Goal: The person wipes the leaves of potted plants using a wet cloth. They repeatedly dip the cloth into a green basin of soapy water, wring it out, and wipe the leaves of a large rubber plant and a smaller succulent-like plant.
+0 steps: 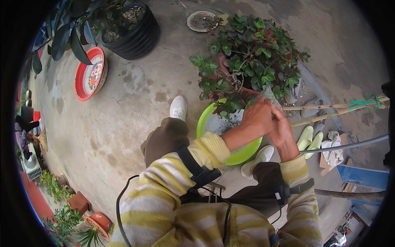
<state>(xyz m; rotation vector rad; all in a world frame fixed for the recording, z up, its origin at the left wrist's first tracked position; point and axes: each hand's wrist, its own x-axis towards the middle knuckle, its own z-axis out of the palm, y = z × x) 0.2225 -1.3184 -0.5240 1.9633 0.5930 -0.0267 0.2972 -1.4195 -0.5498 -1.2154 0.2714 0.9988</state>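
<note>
Both hands are closed together around a bunched grey-green cloth [270,94], whose top end sticks up past the fingers. My left hand [258,113] grips it from the left. Pressed against that hand, my right hand [281,128] holds the lower part, which is mostly hidden. Below the hands is a lime-green plastic basin [202,123] containing cloudy grey water with dark specks. A bushy jade plant [259,55] with green and reddish leaves grows just beyond the hands, some of its leaves overhanging the basin. Foliage covers most of its reddish-brown pot [222,63].
Two bamboo poles [327,107] tied with green string and a grey hose [355,146] extend on the right. Light-green slippers [305,138] lie nearby. A red-rimmed basin [81,83] and a black planter [135,43] stand left. A person [23,132] is at the far left.
</note>
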